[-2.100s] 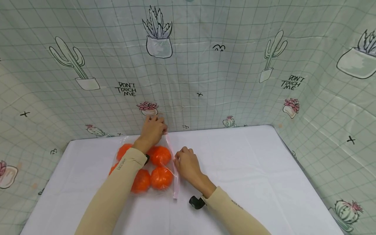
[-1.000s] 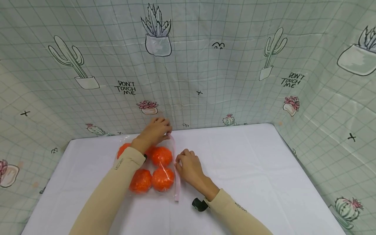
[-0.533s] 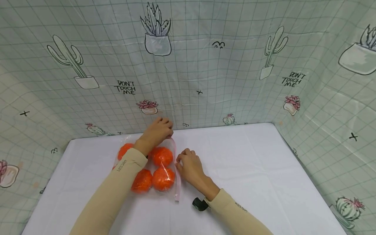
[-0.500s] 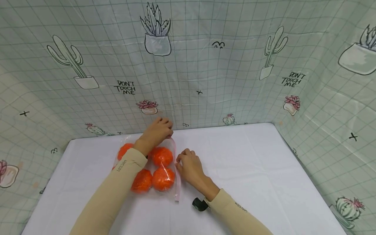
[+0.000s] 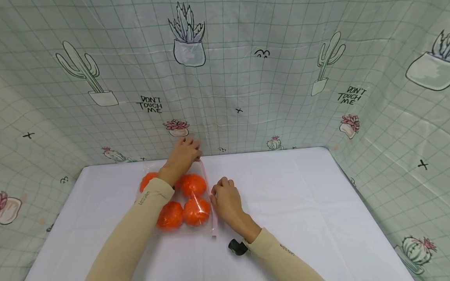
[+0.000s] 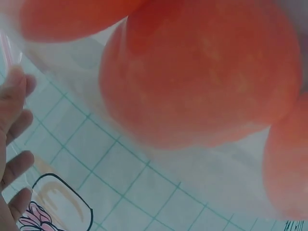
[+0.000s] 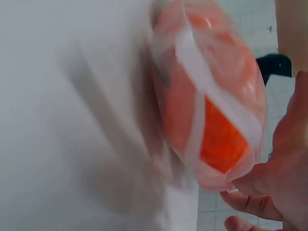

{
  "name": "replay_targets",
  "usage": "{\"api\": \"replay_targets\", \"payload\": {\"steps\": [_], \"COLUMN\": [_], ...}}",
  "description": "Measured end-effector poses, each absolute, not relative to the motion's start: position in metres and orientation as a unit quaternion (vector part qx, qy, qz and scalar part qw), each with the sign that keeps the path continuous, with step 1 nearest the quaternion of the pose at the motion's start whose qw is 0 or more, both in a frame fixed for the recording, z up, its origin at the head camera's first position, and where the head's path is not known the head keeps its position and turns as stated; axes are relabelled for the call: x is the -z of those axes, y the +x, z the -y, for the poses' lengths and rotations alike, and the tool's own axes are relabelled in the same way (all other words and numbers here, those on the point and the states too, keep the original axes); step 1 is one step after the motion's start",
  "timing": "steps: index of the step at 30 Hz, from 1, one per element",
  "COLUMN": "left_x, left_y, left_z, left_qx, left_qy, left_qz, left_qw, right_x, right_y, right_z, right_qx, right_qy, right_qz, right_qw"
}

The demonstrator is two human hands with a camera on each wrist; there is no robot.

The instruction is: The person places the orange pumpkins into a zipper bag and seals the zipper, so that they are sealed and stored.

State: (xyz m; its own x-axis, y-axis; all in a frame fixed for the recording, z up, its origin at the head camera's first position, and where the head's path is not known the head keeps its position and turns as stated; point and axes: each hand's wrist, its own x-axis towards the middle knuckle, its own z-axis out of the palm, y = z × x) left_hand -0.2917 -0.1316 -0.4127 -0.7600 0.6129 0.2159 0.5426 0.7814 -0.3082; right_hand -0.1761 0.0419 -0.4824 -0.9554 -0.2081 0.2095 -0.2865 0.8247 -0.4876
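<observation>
A clear zip bag [image 5: 181,232] with a pink closure strip [image 5: 214,226] lies on its side, its mouth toward the right. Several round orange fruits [image 5: 196,211] fill it. At the far end of the strip my left hand [image 5: 181,156] pinches the corner between thumb and index finger; the left wrist view shows that hand [image 6: 13,103] with its other fingers loosely spread. My right hand [image 5: 226,199] pinches the strip near its middle. In the right wrist view the bag's mouth gapes, with two strip edges [image 7: 224,108] apart and an orange fruit [image 7: 219,144] showing between them.
A white cloth covers the table [image 5: 281,195]. Behind it hangs a grid-patterned curtain [image 5: 239,86] printed with cacti, which also closes off both sides. A black wrist camera [image 5: 237,247] sits under the right cuff. The left forearm [image 5: 137,218] crosses over the bag.
The left hand went slightly right, then back left with the far end of the strip, which now runs straighter. The right hand has stayed at nearly the same spot on the strip.
</observation>
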Motion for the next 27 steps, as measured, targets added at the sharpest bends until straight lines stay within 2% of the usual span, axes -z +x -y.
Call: {"api": "replay_targets", "payload": {"steps": [15, 27], "left_x": [0.415, 0.418], "left_y": [-0.296, -0.298], "left_z": [0.135, 0.136], "left_qx": [-0.096, -0.093], "left_qy": [-0.266, -0.240], "left_qz": [0.943, 0.956], "left_qw": [0.177, 0.143], "right_x": [0.485, 0.491], "right_y": [-0.152, -0.139], "right_z": [-0.039, -0.041], "right_qx": [-0.224, -0.238], "right_qy": [0.123, 0.129], "right_qz": [0.961, 0.955], "right_qw": [0.110, 0.122]}}
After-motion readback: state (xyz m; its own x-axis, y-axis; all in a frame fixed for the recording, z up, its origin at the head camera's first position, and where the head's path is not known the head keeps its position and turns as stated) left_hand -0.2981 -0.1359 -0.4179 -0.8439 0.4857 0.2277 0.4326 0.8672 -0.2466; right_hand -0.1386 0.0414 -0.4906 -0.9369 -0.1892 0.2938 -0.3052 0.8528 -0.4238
